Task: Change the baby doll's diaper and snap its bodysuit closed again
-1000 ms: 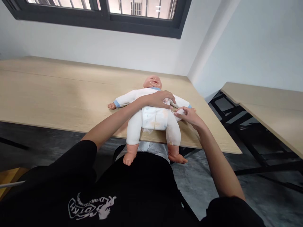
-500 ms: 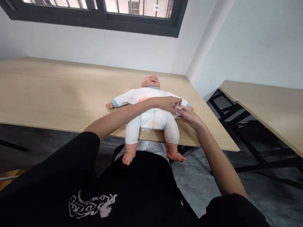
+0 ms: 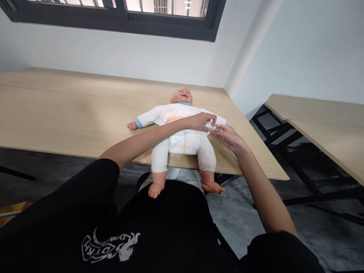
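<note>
A baby doll (image 3: 181,94) in a white outfit with blue cuffs lies face up on the wooden table (image 3: 71,113), its legs hanging over the front edge. Around its hips is a white diaper (image 3: 184,146) with a pale print and a yellow line down the front. My left hand (image 3: 200,121) reaches across the doll's belly, its fingers closed on a white side flap of the diaper near the hip at the right. From the right, my right hand (image 3: 227,135) pinches the same flap with thumb and fingertips. Exactly where the fingertips grip is partly hidden.
Behind the table is a white wall (image 3: 113,57) with a dark-framed window (image 3: 170,26). A second table (image 3: 321,121) with black folding legs stands at the right, across a gap. Something yellow (image 3: 15,210) shows at the lower left.
My hands have drawn slightly apart at the doll's hip, and more of the white flap shows between them. My left hand has risen a little. The doll lies as before.
</note>
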Motion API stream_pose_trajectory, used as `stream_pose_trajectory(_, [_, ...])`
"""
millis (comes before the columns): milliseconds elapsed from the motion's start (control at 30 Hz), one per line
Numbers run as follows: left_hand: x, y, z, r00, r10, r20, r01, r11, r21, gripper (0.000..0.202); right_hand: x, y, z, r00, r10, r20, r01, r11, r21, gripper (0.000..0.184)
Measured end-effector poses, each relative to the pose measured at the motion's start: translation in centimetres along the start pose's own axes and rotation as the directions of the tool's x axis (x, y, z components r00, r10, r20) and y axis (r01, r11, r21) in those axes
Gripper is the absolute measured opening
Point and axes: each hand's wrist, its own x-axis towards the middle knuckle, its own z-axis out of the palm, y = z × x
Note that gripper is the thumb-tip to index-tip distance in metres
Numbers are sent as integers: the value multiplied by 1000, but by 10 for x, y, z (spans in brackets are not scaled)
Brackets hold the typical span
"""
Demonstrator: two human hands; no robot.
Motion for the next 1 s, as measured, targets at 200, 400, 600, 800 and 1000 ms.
stream_pose_trajectory(200, [3, -2, 3, 998, -48, 33, 45, 995, 86, 15, 0, 3, -4, 997, -77, -4, 74, 974, -215, 40])
stream_pose_trajectory(400, [2, -3, 3, 997, -61, -39, 66, 990, 127, 19, -1, 5, -4, 992, -101, 80, 117, 966, -233, 40])
stream_pose_trajectory(600, [2, 0, 4, 992, -116, -48, 124, 965, 232, 20, 4, 9, -4, 992, -127, -16, 122, 977, -175, 39])
stream_pose_trajectory(800, [1, 4, 4, 984, -167, -59, 176, 918, 356, 24, 6, 9, -5, 983, -178, -46, 167, 968, -186, 46])
stream_pose_trajectory(1000, [0, 4, 5, 983, -171, -61, 182, 908, 377, 21, 10, 12, -6, 969, -235, -74, 214, 953, -216, 54])
